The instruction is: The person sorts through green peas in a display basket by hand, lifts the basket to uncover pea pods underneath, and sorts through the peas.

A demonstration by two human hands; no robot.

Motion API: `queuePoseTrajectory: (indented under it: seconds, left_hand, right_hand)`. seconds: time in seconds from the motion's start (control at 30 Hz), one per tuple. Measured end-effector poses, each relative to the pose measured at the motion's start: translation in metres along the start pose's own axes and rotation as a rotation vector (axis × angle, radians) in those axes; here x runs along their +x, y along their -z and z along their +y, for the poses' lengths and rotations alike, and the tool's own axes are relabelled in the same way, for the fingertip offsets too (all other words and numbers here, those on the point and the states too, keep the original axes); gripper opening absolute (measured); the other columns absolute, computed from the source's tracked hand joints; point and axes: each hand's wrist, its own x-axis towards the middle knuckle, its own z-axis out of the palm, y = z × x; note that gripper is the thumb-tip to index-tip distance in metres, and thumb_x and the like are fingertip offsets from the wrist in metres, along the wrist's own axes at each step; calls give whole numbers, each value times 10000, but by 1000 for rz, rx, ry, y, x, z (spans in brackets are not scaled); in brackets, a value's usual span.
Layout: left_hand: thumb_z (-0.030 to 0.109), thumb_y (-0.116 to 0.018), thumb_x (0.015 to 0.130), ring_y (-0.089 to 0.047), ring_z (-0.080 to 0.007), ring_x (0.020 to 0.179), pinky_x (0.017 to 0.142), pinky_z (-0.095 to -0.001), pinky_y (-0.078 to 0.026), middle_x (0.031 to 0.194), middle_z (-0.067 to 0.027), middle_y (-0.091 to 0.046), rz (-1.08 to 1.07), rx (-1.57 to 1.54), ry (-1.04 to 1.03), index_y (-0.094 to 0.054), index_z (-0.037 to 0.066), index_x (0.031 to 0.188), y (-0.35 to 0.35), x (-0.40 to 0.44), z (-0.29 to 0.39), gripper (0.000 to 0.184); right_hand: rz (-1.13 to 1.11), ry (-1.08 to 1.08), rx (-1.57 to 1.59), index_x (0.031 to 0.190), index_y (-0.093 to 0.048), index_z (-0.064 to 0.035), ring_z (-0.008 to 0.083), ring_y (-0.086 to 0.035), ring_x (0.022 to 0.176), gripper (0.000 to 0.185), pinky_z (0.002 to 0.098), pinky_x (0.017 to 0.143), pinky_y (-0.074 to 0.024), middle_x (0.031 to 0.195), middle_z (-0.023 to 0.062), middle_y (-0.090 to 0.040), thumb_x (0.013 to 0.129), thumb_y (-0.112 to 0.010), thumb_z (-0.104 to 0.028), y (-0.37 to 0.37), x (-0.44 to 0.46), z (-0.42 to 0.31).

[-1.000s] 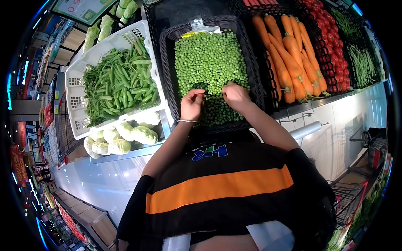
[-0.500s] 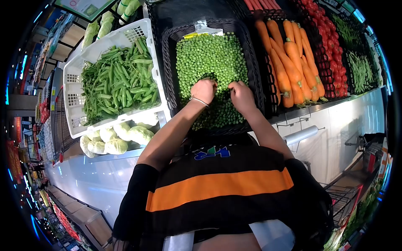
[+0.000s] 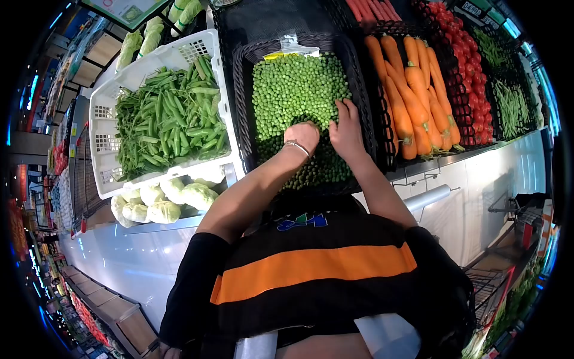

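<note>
A dark woven basket (image 3: 240, 107) holds a heap of loose green peas (image 3: 296, 84). My left hand (image 3: 302, 137), with a bracelet at the wrist, is curled down into the middle of the heap; its fingertips are hidden, and anything inside them does not show. To its right, my right hand (image 3: 345, 130) lies on the peas near the basket's right wall, fingers loosely bent and spread apart, with nothing visible in it. A yellow-and-white tag (image 3: 293, 54) lies at the far end of the heap.
On the left, a white plastic crate (image 3: 101, 143) holds pea pods (image 3: 173, 113), with pale cabbages (image 3: 164, 200) beneath it. Carrots (image 3: 421, 90) and red tomatoes (image 3: 469, 66) sit on the right. A roll of plastic bags (image 3: 429, 196) hangs below the counter edge.
My left hand has moved slightly right and nearer my body, turning further down into the peas. My right hand's fingers have stretched forward and spread.
</note>
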Motion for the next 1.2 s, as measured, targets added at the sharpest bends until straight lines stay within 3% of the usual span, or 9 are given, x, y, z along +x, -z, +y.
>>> queuePoseTrajectory:
  seconds: [0.07, 0.2, 0.27, 0.37, 0.67, 0.77, 0.97, 1.1, 1.2]
  left_hand:
    - [107, -516, 801, -653, -317, 771, 671, -411, -525, 859, -184, -657, -43, -121, 95, -577, -3, 893, -2, 1, -3, 156]
    - [135, -516, 798, -639, -276, 676, 626, -388, -509, 788, -160, -650, 103, -315, -28, -563, -6, 849, -12, -34, -35, 158]
    - [138, -551, 768, -499, -127, 529, 479, -254, -398, 654, -79, -587, -125, -1394, 79, -523, 22, 787, -19, -56, -48, 121]
    - [86, -533, 774, -394, -60, 501, 435, -192, -289, 699, -52, -566, -256, -1862, 154, -513, 62, 814, -10, -94, -48, 51]
    - [119, -500, 753, -416, -119, 604, 513, -221, -344, 752, -32, -509, -326, -2367, 315, -515, 66, 839, -28, -102, -58, 102]
    - [145, -533, 747, -431, -131, 636, 532, -228, -369, 776, -31, -505, -353, -2463, 318, -518, 57, 835, -34, -94, -58, 125]
    - [122, -527, 768, -454, -122, 640, 534, -224, -377, 783, -29, -520, -392, -2411, 335, -519, 61, 871, -35, -92, -59, 120]
    - [73, -503, 763, -441, -110, 629, 537, -214, -357, 767, -15, -514, -379, -2375, 251, -537, 61, 867, -37, -95, -62, 110]
    - [64, -498, 761, -435, -103, 626, 532, -211, -352, 770, -9, -510, -343, -2355, 282, -539, 62, 872, -30, -99, -60, 118]
  right_hand:
    - [-122, -120, -98, 1376, -268, -31, 402, -226, 1308, 646, 446, 1051, -292, 1417, 229, -233, 832, -596, -149, -5, 22, -7]
    - [-117, -119, -137, 1390, -253, -55, 363, -185, 1338, 715, 477, 1077, -231, 1437, 204, -220, 834, -596, -345, -29, 72, -12]
    - [-186, -138, -266, 1387, -290, -85, 334, -191, 1339, 713, 546, 1064, -195, 1434, 180, -246, 835, -567, -440, -33, 77, -40]
    - [-158, 108, -248, 1281, -442, -116, 320, -256, 1300, 556, 545, 1038, -226, 1373, 164, -324, 819, -602, -381, -50, 58, -53]
    - [-683, 331, 190, 1159, -572, -122, 367, -518, 1064, 390, 480, 912, -404, 1191, 207, -519, 794, -632, -244, 7, 5, -24]
    - [-490, 123, -192, 1170, -566, -86, 306, -536, 1072, 372, 430, 946, -403, 1175, 174, -548, 816, -605, -193, 25, 45, -48]
    - [-258, 41, 3, 1215, -526, -87, 296, -481, 1142, 453, 412, 976, -380, 1252, 156, -494, 814, -631, -270, -35, 107, -39]
    - [-219, 406, -256, 1170, -549, -140, 300, -465, 1132, 422, 403, 932, -410, 1229, 131, -485, 789, -662, -282, -63, 70, -73]
    - [-415, 504, 68, 998, -575, -87, 278, -531, 989, 299, 382, 829, -448, 1063, 107, -538, 746, -686, -204, -55, 49, -58]
